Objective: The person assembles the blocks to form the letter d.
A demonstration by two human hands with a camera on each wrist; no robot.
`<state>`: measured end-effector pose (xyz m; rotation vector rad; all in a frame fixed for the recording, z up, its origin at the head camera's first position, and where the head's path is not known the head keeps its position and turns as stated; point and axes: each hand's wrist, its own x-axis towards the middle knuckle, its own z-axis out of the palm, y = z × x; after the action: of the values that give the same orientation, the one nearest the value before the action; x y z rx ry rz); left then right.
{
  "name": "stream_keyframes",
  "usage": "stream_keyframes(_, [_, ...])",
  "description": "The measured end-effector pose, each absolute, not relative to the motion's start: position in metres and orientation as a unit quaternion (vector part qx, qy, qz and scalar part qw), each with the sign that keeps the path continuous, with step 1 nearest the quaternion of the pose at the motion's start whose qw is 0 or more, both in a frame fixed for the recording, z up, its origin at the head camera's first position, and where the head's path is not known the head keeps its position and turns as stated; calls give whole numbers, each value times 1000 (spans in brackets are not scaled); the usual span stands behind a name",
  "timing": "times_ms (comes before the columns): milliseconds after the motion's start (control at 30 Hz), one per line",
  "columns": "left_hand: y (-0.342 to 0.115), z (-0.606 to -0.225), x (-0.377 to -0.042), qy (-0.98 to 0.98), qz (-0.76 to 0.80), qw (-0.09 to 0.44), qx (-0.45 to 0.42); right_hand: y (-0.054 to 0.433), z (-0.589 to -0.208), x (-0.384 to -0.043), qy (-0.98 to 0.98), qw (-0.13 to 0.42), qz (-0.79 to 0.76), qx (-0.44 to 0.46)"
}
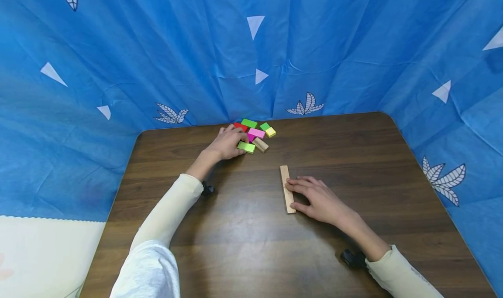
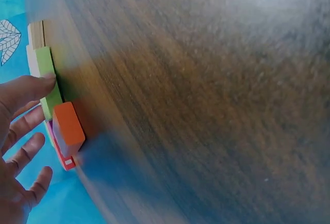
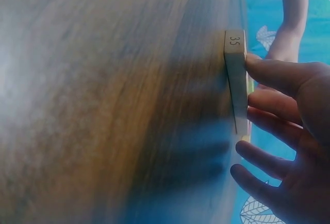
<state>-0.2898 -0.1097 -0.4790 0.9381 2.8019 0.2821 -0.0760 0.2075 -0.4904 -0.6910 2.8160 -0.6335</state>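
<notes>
My left hand [image 1: 229, 143] is at the cluster of small coloured blocks by the table's far edge. Its thumb and bent index finger pinch a lime-green block [image 1: 246, 147]; the thumb lies on that block in the left wrist view. Next to it stands an orange block [image 2: 70, 128], hidden behind the hand in the head view. My right hand [image 1: 316, 197] touches a long, pale wooden strip [image 1: 285, 178], which looks like two blocks end to end. Its thumb and fingers lie along the right side. The near end bears the number 35.
Around the lime-green block lie a red block [image 1: 240, 127], a green block [image 1: 249, 123], a pink block [image 1: 256, 133], a yellow block [image 1: 270, 132] and a brown wooden block [image 1: 261, 145]. A blue curtain [image 1: 220, 49] hangs behind the brown table [image 1: 353, 158].
</notes>
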Motion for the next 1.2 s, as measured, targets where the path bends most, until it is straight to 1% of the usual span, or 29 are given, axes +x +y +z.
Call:
stream_keyframes(233, [-107,-477,-287,937,138,71,312,208,-489,-76,946,94,-215,-223])
stream_keyframes(333, [-101,-473,-285,929,174,73,318,208,-489,-76,947,95,-215,-220])
stream_keyframes(567, [-76,-474,-277,913,233,83,325,207,-489,-77,946,99,-216,-222])
stream_keyframes(867, [-39,-480,-268,901,222,75,365,207,-491,-78,944,96,-221,-225])
stream_keyframes(1033, [-21,-481,-262,920,198,83,328,206,-490,-78,944,96,-223,-225])
stream_keyframes(1200, [-4,-481,-255,949,150,74,269,207,-490,-77,944,96,-220,-226])
